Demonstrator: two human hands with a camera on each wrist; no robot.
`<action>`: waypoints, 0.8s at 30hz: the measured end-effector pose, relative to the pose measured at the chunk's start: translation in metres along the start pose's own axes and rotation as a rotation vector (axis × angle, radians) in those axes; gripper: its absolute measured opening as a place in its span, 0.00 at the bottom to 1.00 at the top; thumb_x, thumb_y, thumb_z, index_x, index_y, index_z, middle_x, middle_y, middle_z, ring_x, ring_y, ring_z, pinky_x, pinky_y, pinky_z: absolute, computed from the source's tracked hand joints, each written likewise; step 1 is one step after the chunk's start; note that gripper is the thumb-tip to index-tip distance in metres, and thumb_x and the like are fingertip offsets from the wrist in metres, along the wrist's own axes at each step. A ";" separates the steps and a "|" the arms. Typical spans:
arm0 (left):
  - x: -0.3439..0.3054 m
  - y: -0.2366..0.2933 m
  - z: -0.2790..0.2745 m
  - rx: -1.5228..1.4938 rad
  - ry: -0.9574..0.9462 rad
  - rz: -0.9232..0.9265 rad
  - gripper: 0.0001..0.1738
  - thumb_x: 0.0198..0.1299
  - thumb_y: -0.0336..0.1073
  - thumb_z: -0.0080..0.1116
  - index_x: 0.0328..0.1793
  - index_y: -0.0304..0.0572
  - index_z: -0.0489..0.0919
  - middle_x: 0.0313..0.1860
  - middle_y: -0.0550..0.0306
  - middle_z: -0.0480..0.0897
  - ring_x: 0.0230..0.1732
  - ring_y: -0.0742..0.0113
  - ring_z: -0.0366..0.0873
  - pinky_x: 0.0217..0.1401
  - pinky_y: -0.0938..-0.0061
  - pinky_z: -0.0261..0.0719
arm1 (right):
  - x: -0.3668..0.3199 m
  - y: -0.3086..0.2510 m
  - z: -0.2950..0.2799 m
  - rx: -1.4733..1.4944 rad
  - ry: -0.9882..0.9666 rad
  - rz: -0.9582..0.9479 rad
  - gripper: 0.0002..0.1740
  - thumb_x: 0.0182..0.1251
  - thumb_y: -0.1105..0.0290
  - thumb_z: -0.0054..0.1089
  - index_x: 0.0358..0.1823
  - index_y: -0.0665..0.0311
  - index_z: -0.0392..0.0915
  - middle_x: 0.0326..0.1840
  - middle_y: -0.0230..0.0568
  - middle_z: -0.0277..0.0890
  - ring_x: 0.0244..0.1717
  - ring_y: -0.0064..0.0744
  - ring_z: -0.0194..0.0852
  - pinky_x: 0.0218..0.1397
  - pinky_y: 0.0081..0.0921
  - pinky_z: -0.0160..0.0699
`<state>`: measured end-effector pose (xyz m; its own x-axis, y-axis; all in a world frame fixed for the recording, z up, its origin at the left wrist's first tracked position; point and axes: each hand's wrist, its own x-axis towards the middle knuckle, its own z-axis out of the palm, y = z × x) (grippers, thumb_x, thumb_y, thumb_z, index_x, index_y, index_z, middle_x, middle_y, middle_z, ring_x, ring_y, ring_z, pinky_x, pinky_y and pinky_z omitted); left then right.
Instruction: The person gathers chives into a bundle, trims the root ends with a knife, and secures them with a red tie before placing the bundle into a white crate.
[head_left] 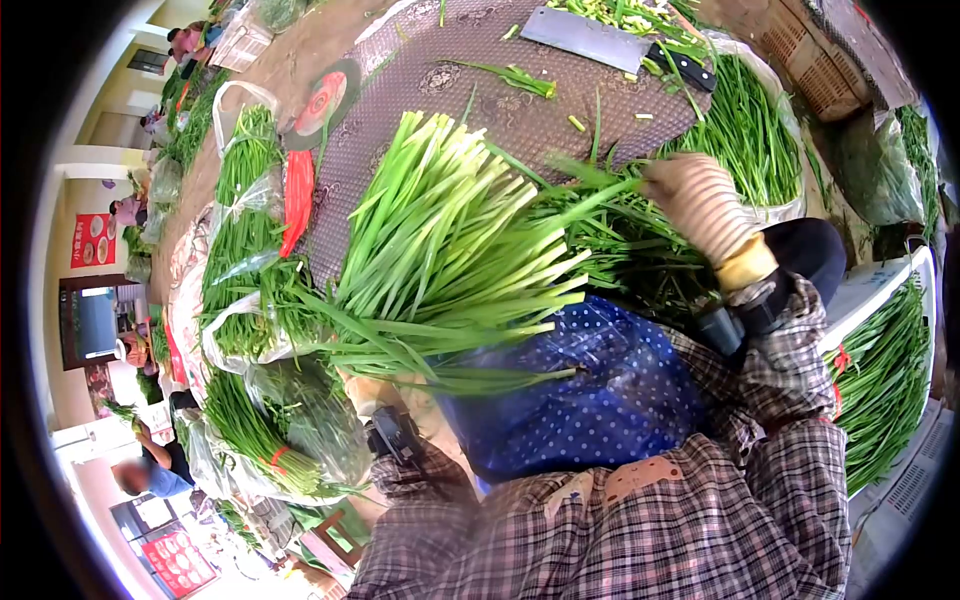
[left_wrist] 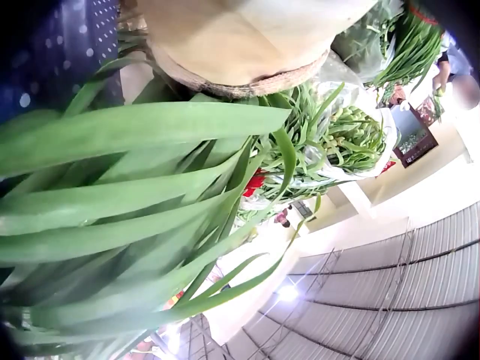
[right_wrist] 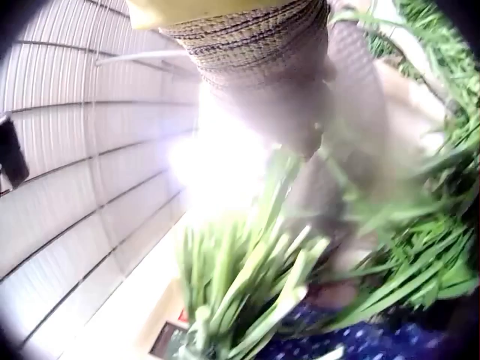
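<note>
A thick bunch of garlic chives (head_left: 450, 240), its pale cut ends toward the right, lies across my front above a blue polka-dot apron (head_left: 590, 390). My left hand (head_left: 372, 393) grips it from beneath; the fingers are hidden under the leaves. Broad green leaves (left_wrist: 135, 139) of this bunch fill much of the left wrist view below the glove (left_wrist: 240, 45). To the right, my right hand (head_left: 700, 205), in a striped knit glove, pinches a few blurred chive leaves (head_left: 605, 200) over a loose pile of darker greens (head_left: 640, 245).
A cleaver (head_left: 590, 40) with a black handle lies on the patterned table (head_left: 400, 90) among trimmings. Bagged chives (head_left: 745, 130) stand at the right, more bundles (head_left: 245, 190) at the left. A white crate (head_left: 880, 300) of chives is beside my right side.
</note>
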<state>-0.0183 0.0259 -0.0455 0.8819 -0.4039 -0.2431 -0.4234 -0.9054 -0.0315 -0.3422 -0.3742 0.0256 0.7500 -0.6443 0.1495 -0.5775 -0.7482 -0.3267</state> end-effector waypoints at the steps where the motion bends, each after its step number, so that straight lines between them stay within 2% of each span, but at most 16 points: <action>1: 0.000 -0.001 0.004 0.085 -0.007 -0.024 0.33 0.62 0.45 0.58 0.73 0.44 0.67 0.73 0.48 0.68 0.73 0.58 0.64 0.74 0.65 0.63 | -0.005 0.034 0.009 -0.046 -0.161 0.161 0.11 0.63 0.62 0.62 0.34 0.63 0.84 0.32 0.48 0.80 0.34 0.51 0.79 0.40 0.44 0.77; 2: 0.002 -0.001 0.007 0.119 -0.008 -0.040 0.33 0.62 0.45 0.58 0.73 0.45 0.67 0.73 0.48 0.68 0.72 0.58 0.64 0.74 0.65 0.63 | -0.010 0.058 0.018 -0.253 -0.411 0.362 0.13 0.64 0.59 0.61 0.37 0.61 0.83 0.34 0.47 0.82 0.35 0.50 0.80 0.42 0.44 0.78; 4: 0.004 -0.002 0.010 0.161 -0.013 -0.058 0.33 0.62 0.46 0.58 0.72 0.45 0.68 0.72 0.48 0.69 0.72 0.58 0.65 0.74 0.65 0.63 | -0.018 0.057 0.011 -0.373 -0.520 0.444 0.14 0.64 0.57 0.62 0.44 0.58 0.83 0.36 0.46 0.83 0.38 0.48 0.81 0.43 0.43 0.79; 5: 0.003 -0.004 0.012 0.172 -0.019 -0.065 0.33 0.62 0.46 0.58 0.72 0.45 0.68 0.72 0.49 0.69 0.71 0.58 0.66 0.73 0.65 0.64 | -0.026 0.053 0.010 -0.289 -0.377 0.415 0.16 0.65 0.57 0.60 0.46 0.60 0.82 0.40 0.49 0.83 0.41 0.49 0.82 0.46 0.42 0.80; 6: 0.003 -0.003 0.013 0.183 -0.029 -0.069 0.33 0.62 0.46 0.58 0.72 0.45 0.68 0.72 0.49 0.69 0.71 0.58 0.66 0.73 0.65 0.64 | -0.025 0.011 -0.013 -0.205 -0.235 0.384 0.18 0.67 0.57 0.58 0.49 0.62 0.81 0.44 0.51 0.83 0.44 0.50 0.82 0.49 0.41 0.81; 8: 0.002 -0.004 0.014 0.201 -0.035 -0.079 0.32 0.62 0.46 0.58 0.72 0.46 0.68 0.71 0.49 0.70 0.70 0.59 0.67 0.72 0.65 0.65 | -0.026 -0.018 -0.007 0.349 0.083 0.139 0.18 0.66 0.58 0.61 0.50 0.62 0.81 0.43 0.54 0.83 0.44 0.48 0.83 0.51 0.38 0.80; 9: 0.003 -0.004 0.013 0.206 -0.036 -0.079 0.32 0.62 0.46 0.58 0.72 0.46 0.69 0.71 0.49 0.70 0.70 0.59 0.67 0.72 0.65 0.65 | -0.017 -0.043 -0.014 0.697 -0.018 0.126 0.17 0.66 0.59 0.60 0.48 0.64 0.82 0.41 0.53 0.83 0.42 0.47 0.83 0.50 0.37 0.80; 10: 0.003 -0.006 0.014 0.208 -0.041 -0.079 0.32 0.62 0.46 0.58 0.71 0.46 0.69 0.71 0.50 0.70 0.70 0.59 0.67 0.72 0.65 0.65 | -0.011 -0.057 -0.003 0.838 -0.024 0.051 0.17 0.67 0.60 0.59 0.48 0.64 0.83 0.40 0.51 0.83 0.40 0.45 0.83 0.50 0.35 0.80; 12: 0.005 -0.005 0.014 0.212 -0.051 -0.075 0.31 0.62 0.46 0.58 0.71 0.47 0.69 0.70 0.50 0.71 0.69 0.59 0.68 0.71 0.65 0.66 | 0.010 -0.087 0.002 0.468 -0.224 -0.081 0.17 0.68 0.58 0.57 0.46 0.65 0.83 0.41 0.50 0.83 0.41 0.46 0.83 0.49 0.38 0.81; 14: 0.009 -0.004 0.015 0.211 -0.059 -0.069 0.31 0.62 0.47 0.58 0.71 0.47 0.70 0.69 0.51 0.71 0.68 0.59 0.69 0.71 0.65 0.66 | 0.026 -0.105 0.023 0.279 -0.452 -0.100 0.19 0.70 0.57 0.55 0.46 0.66 0.83 0.42 0.49 0.83 0.40 0.47 0.83 0.49 0.40 0.81; 17: 0.010 -0.007 0.016 0.217 -0.072 -0.067 0.31 0.62 0.47 0.58 0.70 0.48 0.70 0.69 0.51 0.72 0.67 0.59 0.70 0.70 0.65 0.67 | 0.027 -0.116 0.012 0.275 -0.484 -0.107 0.19 0.72 0.57 0.52 0.48 0.66 0.82 0.42 0.49 0.82 0.40 0.46 0.82 0.50 0.40 0.82; 18: 0.010 -0.008 0.018 0.221 -0.077 -0.064 0.30 0.62 0.47 0.58 0.70 0.48 0.70 0.68 0.51 0.73 0.67 0.59 0.70 0.70 0.65 0.67 | 0.026 -0.113 0.009 0.322 -0.537 -0.022 0.18 0.74 0.60 0.50 0.50 0.65 0.81 0.40 0.49 0.82 0.40 0.42 0.82 0.51 0.36 0.82; 20: 0.012 -0.007 0.020 0.226 -0.076 -0.059 0.30 0.62 0.47 0.58 0.70 0.48 0.71 0.68 0.52 0.73 0.66 0.60 0.71 0.69 0.65 0.68 | 0.003 -0.094 0.037 0.532 0.067 -0.042 0.10 0.64 0.62 0.60 0.38 0.61 0.81 0.28 0.51 0.80 0.32 0.53 0.80 0.38 0.42 0.78; 22: 0.013 -0.005 0.022 0.225 -0.073 -0.052 0.30 0.62 0.47 0.57 0.70 0.49 0.71 0.67 0.52 0.74 0.66 0.60 0.71 0.69 0.65 0.68 | 0.004 -0.073 0.024 0.253 -0.219 0.200 0.10 0.65 0.61 0.59 0.37 0.59 0.79 0.27 0.49 0.79 0.32 0.53 0.80 0.35 0.42 0.78; 23: 0.013 -0.005 0.023 0.227 -0.074 -0.051 0.30 0.62 0.47 0.57 0.70 0.49 0.71 0.67 0.53 0.74 0.65 0.60 0.72 0.69 0.65 0.69 | -0.006 -0.047 0.039 0.178 0.077 0.131 0.09 0.65 0.62 0.59 0.37 0.59 0.79 0.26 0.48 0.80 0.31 0.52 0.80 0.35 0.43 0.78; 24: 0.013 -0.005 0.024 0.232 -0.077 -0.051 0.29 0.62 0.47 0.57 0.69 0.49 0.72 0.67 0.53 0.74 0.65 0.60 0.72 0.68 0.65 0.69 | -0.012 -0.029 0.035 0.049 0.035 0.194 0.08 0.65 0.63 0.60 0.35 0.59 0.80 0.28 0.48 0.80 0.31 0.51 0.80 0.35 0.43 0.78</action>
<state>-0.0100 0.0285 -0.0715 0.8889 -0.3389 -0.3083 -0.4225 -0.8666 -0.2656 -0.3234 -0.3390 0.0003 0.6139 -0.7815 0.1112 -0.6933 -0.6012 -0.3974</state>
